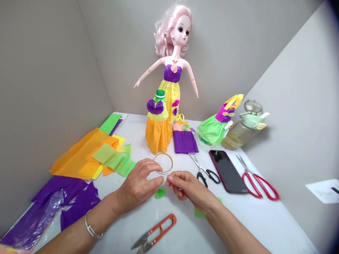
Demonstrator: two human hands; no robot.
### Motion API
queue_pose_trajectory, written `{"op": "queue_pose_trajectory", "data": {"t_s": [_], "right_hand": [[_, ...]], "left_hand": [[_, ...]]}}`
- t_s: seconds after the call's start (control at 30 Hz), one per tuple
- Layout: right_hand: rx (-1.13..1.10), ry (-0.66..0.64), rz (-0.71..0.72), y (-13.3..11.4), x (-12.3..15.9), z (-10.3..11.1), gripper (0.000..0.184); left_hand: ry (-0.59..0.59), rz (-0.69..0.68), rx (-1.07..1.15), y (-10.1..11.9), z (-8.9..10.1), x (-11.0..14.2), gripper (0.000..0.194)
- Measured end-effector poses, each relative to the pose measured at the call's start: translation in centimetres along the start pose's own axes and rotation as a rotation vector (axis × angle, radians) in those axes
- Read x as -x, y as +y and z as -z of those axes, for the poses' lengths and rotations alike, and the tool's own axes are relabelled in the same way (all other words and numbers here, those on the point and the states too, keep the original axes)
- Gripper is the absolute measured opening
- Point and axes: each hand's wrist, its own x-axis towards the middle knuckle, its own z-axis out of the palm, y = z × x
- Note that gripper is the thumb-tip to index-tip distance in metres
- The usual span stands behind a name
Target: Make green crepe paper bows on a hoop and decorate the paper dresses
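Note:
My left hand [139,185] hovers over the white table [185,225], fingers pinched together near a thin clear tape ring [163,162]. My right hand [186,188] is just beside it, thumb and forefinger pinched, their tips almost touching my left fingertips. What the pinches hold is too small to name. A small green pleated paper fan [160,193] lies under my hands. A green paper scrap [199,212] shows beneath my right wrist.
A pink-haired doll [173,70] stands at the back in a purple-yellow paper dress, with paper dresses [158,130] on bottles beside it. Coloured paper sheets [87,155] lie left. Black scissors [205,171], phone [227,171], red scissors [258,183], orange snips [155,234], a water bottle [245,128].

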Motion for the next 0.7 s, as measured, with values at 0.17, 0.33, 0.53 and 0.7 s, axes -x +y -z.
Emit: {"op": "queue_pose_trajectory", "data": {"t_s": [0.17,0.33,0.53,0.7], "right_hand": [[-0.032,0.006,-0.003,-0.28,0.05,-0.36,0.034],[-0.040,0.028,-0.029,-0.62,-0.02,-0.71,0.033],[-0.090,0.043,-0.026,-0.60,-0.17,-0.83,0.023],[-0.043,0.140,0.014,-0.59,-0.28,-0.77,0.012]], "left_hand": [[0.007,-0.048,-0.034,-0.05,0.00,-0.11,0.028],[0.077,-0.142,-0.080,-0.14,-0.10,-0.33,0.025],[0.126,-0.257,-0.148,-0.23,-0.27,-0.68,0.021],[0.075,-0.177,-0.158,-0.41,-0.16,-0.58,0.020]]}}
